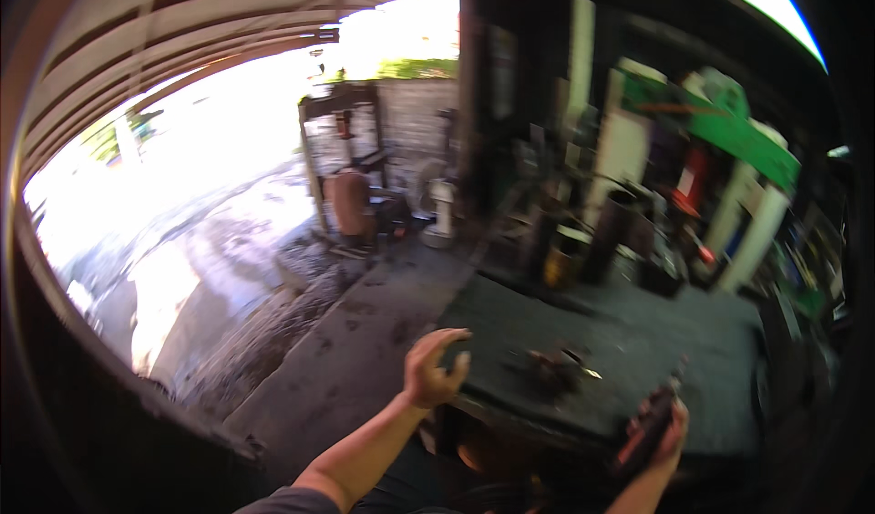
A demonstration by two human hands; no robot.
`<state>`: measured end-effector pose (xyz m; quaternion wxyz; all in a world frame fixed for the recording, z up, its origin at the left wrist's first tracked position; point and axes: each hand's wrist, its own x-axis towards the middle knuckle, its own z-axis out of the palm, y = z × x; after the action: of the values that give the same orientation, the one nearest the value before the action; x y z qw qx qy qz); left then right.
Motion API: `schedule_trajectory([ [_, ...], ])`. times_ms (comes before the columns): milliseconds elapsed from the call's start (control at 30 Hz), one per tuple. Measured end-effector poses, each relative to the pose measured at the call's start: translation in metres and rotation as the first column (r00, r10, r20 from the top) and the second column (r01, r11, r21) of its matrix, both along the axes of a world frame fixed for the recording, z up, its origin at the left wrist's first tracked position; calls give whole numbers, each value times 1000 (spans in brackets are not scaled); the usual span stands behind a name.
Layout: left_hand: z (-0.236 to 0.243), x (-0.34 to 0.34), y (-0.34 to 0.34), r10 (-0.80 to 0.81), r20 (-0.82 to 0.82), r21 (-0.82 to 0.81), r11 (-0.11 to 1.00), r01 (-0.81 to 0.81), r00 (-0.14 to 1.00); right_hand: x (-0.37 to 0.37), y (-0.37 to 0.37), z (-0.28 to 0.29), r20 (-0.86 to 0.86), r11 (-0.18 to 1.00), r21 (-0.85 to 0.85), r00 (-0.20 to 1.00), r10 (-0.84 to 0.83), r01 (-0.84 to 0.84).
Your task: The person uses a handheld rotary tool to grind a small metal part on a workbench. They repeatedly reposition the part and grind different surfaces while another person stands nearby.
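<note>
Black and red tool (645,436) is held in the right hand (675,430), at the near edge of the dark table (674,332). The left hand (432,374) is held wide, its fingers curved, beside the table; between them lies a blurred metal part (562,369).

No lettering, label, number or sign can be read. A pale patch (685,182) on a red object (696,173) is too blurred to show whether it bears any print.
</note>
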<state>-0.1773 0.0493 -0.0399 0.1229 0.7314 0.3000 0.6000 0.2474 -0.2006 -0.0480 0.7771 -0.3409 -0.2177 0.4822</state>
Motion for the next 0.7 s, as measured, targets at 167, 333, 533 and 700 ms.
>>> schedule_trajectory([
  [167,-20,10,-87,-304,-34,40,951,306,952,3,-4,0,82,997,53,995,59,-64],
  [333,-34,23,-132,-462,-173,-33,886,463,870,-2,-2,11,65,989,112,994,90,-97],
  [533,5,45,-112,-396,-263,50,905,422,880,-2,-2,21,69,990,90,992,105,-111],
  [700,61,95,-67,-316,-528,60,912,406,788,-2,-4,24,57,990,71,991,122,-125],
])
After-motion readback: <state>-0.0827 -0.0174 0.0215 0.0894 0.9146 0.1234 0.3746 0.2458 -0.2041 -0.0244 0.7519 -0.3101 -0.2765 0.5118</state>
